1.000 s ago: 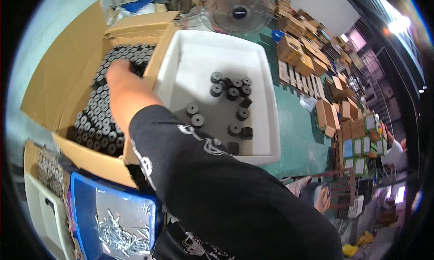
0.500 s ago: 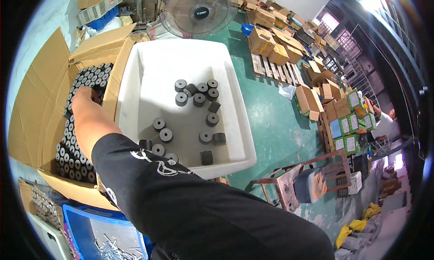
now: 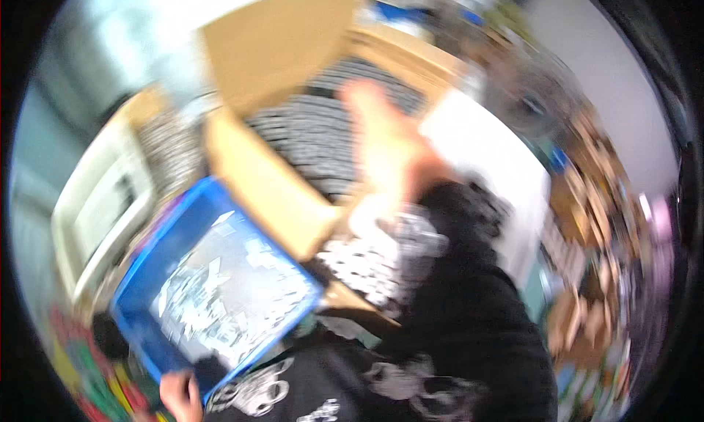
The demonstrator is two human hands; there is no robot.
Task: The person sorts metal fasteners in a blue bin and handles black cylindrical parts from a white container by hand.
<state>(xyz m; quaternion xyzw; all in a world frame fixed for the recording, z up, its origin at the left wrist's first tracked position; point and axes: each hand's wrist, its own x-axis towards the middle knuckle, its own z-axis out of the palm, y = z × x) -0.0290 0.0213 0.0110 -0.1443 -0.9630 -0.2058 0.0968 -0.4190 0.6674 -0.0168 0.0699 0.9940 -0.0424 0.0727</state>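
My right arm, in a black sleeve with white prints, stretches over the cardboard box (image 3: 271, 187). Smeared by motion, my right hand (image 3: 367, 103) is over the rows of black rubber cylinders (image 3: 304, 136) packed inside; its fingers cannot be made out. My left hand (image 3: 181, 395) is at the near rim of the blue bin (image 3: 139, 352), its fingers curled. A dark shape lies beside it, too blurred to name. Loose shiny metal pieces (image 3: 209, 297) lie in the bin.
Left of the bin stands a pale plastic tray (image 3: 70, 224), beside a carton of small metal parts (image 3: 172, 151). A white tub (image 3: 488, 151) is right of the box. White-topped pieces (image 3: 363, 264) lie near my right forearm. Stacked cartons (image 3: 587, 202) are farther right.
The view has swung left and blurred, so the box and blue bin sit nearer the middle. My left hand has come into view by the bin. My right arm still reaches to the box.
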